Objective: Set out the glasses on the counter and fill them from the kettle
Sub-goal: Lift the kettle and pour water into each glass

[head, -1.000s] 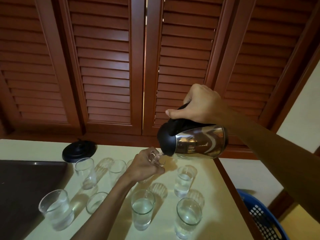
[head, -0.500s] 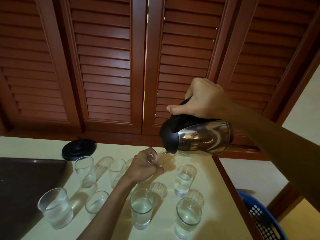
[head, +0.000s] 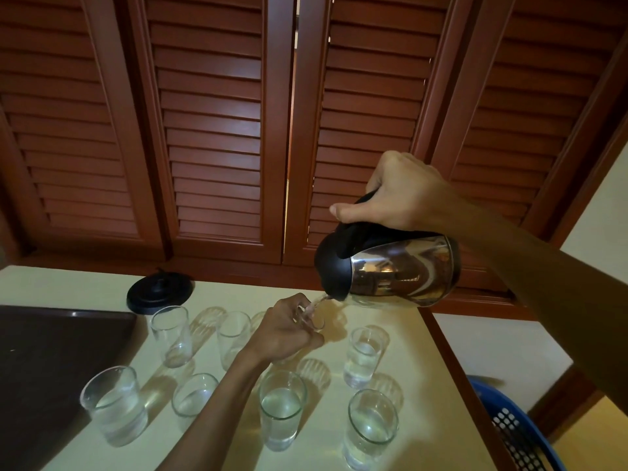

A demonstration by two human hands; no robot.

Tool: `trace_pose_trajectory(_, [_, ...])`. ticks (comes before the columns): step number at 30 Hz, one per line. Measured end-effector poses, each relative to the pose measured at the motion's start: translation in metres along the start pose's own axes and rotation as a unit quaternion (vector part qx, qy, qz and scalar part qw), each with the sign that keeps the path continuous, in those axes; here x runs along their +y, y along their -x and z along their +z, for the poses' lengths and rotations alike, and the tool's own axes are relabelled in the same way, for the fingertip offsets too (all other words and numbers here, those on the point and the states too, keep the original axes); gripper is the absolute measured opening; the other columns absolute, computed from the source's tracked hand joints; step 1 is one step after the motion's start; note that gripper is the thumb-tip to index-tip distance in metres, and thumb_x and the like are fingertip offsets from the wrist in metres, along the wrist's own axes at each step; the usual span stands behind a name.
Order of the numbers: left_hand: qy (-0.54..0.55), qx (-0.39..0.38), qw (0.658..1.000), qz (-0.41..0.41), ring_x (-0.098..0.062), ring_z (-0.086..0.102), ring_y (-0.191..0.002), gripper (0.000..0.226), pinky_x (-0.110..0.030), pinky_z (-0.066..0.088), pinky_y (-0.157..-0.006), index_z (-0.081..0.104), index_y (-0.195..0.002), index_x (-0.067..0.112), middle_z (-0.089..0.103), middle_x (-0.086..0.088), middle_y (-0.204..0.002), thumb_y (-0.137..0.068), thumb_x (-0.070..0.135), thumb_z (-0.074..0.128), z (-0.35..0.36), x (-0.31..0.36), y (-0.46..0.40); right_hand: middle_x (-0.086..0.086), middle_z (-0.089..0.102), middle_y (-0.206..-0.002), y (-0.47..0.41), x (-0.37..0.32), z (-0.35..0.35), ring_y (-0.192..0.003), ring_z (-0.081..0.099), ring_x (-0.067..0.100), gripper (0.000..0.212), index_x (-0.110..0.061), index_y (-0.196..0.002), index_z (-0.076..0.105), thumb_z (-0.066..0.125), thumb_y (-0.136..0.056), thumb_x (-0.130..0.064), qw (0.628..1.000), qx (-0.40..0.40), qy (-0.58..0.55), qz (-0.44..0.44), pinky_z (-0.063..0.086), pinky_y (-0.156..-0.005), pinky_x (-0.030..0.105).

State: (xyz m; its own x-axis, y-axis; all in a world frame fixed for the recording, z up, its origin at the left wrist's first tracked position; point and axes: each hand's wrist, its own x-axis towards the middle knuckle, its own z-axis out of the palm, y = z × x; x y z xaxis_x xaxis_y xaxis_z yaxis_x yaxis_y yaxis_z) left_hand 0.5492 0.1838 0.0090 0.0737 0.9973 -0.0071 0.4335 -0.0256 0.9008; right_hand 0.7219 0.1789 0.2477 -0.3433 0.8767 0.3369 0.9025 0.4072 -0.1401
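Observation:
My right hand (head: 399,193) grips the black handle of a steel kettle (head: 404,275), tipped with its spout down to the left. Water runs from the spout into a small glass (head: 314,319) that my left hand (head: 287,329) holds tilted above the pale counter (head: 401,334). Several glasses stand on the counter. Water shows in the front ones (head: 281,407) (head: 370,428) (head: 114,404) and one at the right (head: 363,355). Two back ones (head: 170,334) (head: 232,338) look empty.
The kettle's black base (head: 159,290) lies at the back of the counter. A dark tray (head: 44,368) covers the left side. Brown louvred doors (head: 210,130) rise behind. A blue plastic basket (head: 509,430) sits below the counter's right edge.
The kettle and my right hand have shifted slightly right and down while pouring. My left hand keeps holding the glass under the spout.

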Motion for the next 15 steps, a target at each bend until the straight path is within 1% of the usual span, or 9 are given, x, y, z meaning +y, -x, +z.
trace_pose_trajectory(2, [0.0,-0.002,1.0,0.005,-0.006,0.06,-0.063,0.03,-0.016,0.045,-0.057,0.066,-0.081,0.022,0.069,0.009,-0.072,-0.054,0.016,0.079,0.001,0.0,0.0,-0.003,0.061,-0.048,0.0,0.001,0.001,-0.057,0.066,0.017,0.061,-0.013,-0.06,0.074,0.072,-0.074,-0.072,1.0,0.0,0.0,0.002,0.046,-0.055,0.027])
trace_pose_trajectory(4, [0.005,-0.005,1.0,0.004,-0.007,0.061,-0.063,0.031,-0.023,0.047,-0.062,0.066,-0.08,0.022,0.068,0.01,-0.071,-0.051,0.019,0.077,0.001,-0.001,0.0,-0.005,0.055,-0.044,0.001,0.001,0.003,-0.052,0.06,0.015,0.062,-0.013,-0.058,0.072,0.072,-0.074,-0.073,1.0,0.004,0.001,0.006,0.043,-0.053,0.026])
trace_pose_trajectory(6, [0.006,-0.006,1.0,0.003,-0.006,0.06,-0.062,0.03,-0.022,0.047,-0.061,0.067,-0.081,0.021,0.068,0.011,-0.07,-0.053,0.017,0.078,0.002,-0.001,0.0,-0.006,0.052,-0.043,0.001,0.002,0.006,-0.051,0.057,0.014,0.062,-0.013,-0.057,0.072,0.072,-0.074,-0.073,1.0,0.005,0.0,0.007,0.041,-0.053,0.026])
trace_pose_trajectory(10, [0.011,-0.009,1.0,0.015,-0.008,0.059,-0.063,0.029,-0.025,0.046,-0.064,0.065,-0.078,0.021,0.065,0.011,-0.068,-0.052,0.016,0.077,0.002,0.0,0.0,-0.005,0.055,-0.045,0.001,0.008,0.012,-0.051,0.057,0.014,0.064,-0.01,-0.063,0.077,0.071,-0.074,-0.073,1.0,0.006,-0.017,0.013,0.039,-0.051,0.025])
trace_pose_trajectory(13, [0.006,-0.021,0.999,0.024,0.002,0.058,-0.057,0.031,-0.013,0.045,-0.057,0.066,-0.08,0.022,0.065,0.015,-0.066,-0.06,0.004,0.082,0.003,0.001,0.002,-0.004,0.048,-0.04,0.006,0.017,0.022,-0.042,0.047,0.013,0.065,-0.006,-0.058,0.073,0.073,-0.076,-0.069,0.999,0.018,-0.039,0.013,0.035,-0.046,0.023])
trace_pose_trajectory(15, [0.012,-0.022,0.999,0.029,0.002,0.057,-0.056,0.033,-0.013,0.044,-0.055,0.066,-0.081,0.021,0.064,0.015,-0.066,-0.06,0.001,0.082,0.004,0.0,0.002,0.005,0.05,-0.041,0.01,0.025,0.032,-0.04,0.045,0.014,0.068,-0.002,-0.058,0.071,0.073,-0.076,-0.067,0.997,0.027,-0.067,0.009,0.032,-0.044,0.022])
